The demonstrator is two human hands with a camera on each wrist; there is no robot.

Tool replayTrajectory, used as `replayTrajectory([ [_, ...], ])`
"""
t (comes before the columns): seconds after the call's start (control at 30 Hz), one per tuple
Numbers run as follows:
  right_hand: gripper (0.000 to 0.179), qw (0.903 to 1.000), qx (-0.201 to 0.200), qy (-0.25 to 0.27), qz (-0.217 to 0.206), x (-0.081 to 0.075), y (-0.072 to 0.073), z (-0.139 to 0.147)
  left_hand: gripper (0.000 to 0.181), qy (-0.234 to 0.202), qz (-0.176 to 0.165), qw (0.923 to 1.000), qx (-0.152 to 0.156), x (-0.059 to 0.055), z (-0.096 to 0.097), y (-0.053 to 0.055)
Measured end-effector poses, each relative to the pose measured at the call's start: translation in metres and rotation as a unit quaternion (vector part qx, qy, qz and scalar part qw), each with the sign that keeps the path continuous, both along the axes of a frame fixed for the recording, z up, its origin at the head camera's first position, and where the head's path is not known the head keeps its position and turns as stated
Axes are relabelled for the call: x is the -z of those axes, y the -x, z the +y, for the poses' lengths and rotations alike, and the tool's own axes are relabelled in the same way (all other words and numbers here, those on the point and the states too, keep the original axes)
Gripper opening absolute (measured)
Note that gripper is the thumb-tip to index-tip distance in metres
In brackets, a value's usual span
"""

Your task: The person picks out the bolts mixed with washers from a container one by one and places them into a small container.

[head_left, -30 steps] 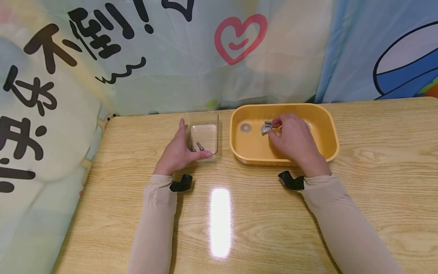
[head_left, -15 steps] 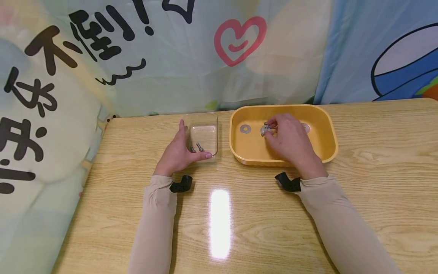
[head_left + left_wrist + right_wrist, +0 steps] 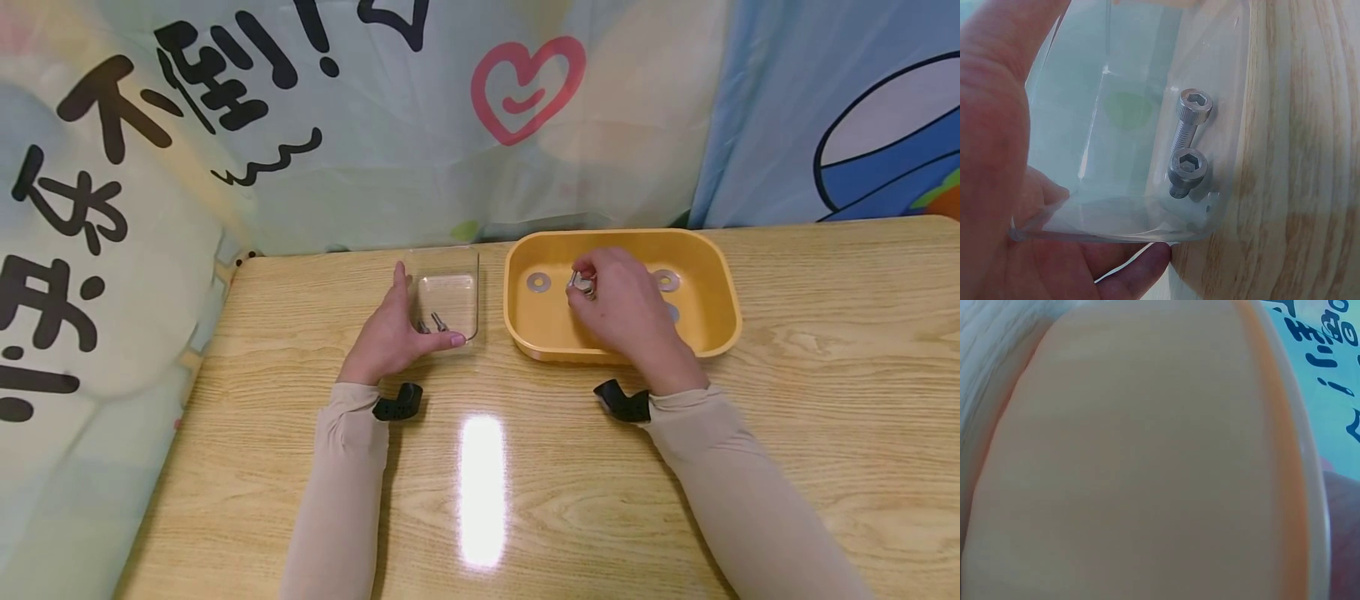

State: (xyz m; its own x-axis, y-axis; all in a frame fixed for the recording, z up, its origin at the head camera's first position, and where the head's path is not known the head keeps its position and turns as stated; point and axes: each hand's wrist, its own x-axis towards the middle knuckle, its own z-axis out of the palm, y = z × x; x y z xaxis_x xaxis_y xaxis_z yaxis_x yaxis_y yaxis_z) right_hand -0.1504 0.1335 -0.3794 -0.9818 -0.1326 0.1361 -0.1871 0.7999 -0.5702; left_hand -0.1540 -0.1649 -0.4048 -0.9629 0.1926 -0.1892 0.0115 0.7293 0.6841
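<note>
My left hand [image 3: 386, 333] grips the clear plastic box [image 3: 468, 292] at its left and front sides, thumb along the front wall. Two socket head screws lie in the box; the nearer screw [image 3: 1186, 167] overlaps the other screw [image 3: 1194, 112] in the left wrist view. Over the yellow tray [image 3: 525, 337], my right hand [image 3: 630, 308] pinches at a small cluster of shiny metal screws [image 3: 583, 285] with thumb and fingertips; the fingers partly cover them. Flat washers lie around it: one washer [image 3: 538, 282] at left, another washer [image 3: 666, 280] at right, and a partly hidden disc [image 3: 672, 312].
The box and tray stand side by side on a wooden table [image 3: 570, 483], near its back edge. A printed cloth [image 3: 637, 108] hangs behind and to the left. Tray wall [image 3: 1279, 456] fills much of the right wrist view.
My right hand has shifted slightly left in the tray, its fingertips closing over the screws. The right-hand washer and the disc have come more into view. The left hand stays on the box.
</note>
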Motion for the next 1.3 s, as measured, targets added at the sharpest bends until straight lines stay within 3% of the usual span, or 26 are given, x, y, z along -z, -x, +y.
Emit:
replayTrajectory([
  [0.4,0.029,0.9998,-0.010,0.015,-0.009,-0.004,-0.001,-0.012,0.141,-0.002,0.001,1.0000,0.002,0.000,0.000,0.002],
  [1.3,0.026,0.9986,-0.046,0.021,0.014,-0.004,-0.005,-0.048,0.141,-0.008,0.006,0.9999,0.000,0.000,0.000,-0.001],
])
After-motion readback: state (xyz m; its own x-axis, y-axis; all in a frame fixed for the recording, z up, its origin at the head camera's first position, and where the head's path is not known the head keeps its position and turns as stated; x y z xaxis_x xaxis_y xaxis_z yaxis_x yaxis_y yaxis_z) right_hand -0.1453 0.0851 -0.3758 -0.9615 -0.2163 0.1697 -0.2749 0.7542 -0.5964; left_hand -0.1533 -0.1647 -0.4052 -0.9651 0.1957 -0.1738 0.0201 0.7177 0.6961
